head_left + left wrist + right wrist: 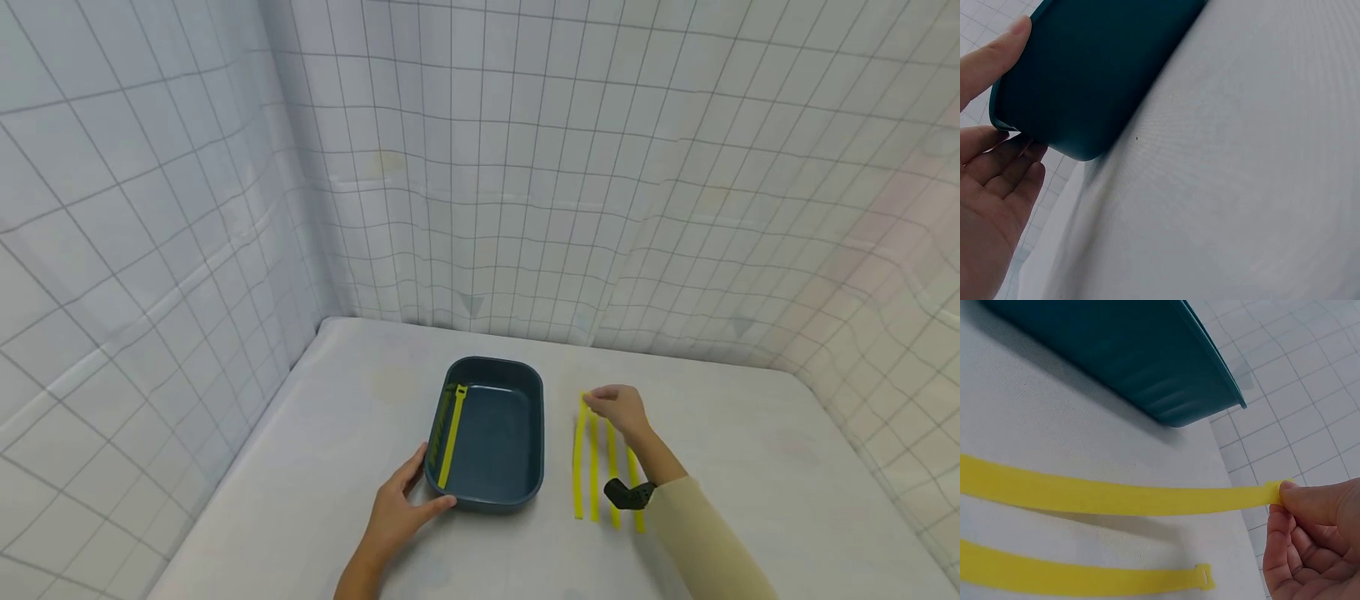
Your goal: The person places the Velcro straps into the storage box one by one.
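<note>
1. Strap (pixel 579 467) in grip: the right hand (pixel 618 407) pinches one yellow end between thumb and finger, raised off the desk (pixel 517 558) to the right of the tray (pixel 497 442).
2. Left hand (pixel 399 507) grasps the tray's near-left corner, thumb at the rim; one inner strap (pixel 452 437) lies lengthwise near the left wall.
3. Three more straps (pixel 612 458) lie side by side, right of the pinched one — a sideways drag could skew them.
4. Danger points — so slight a pinch might let the end slip; a low lift could snag on the rim.
</note>
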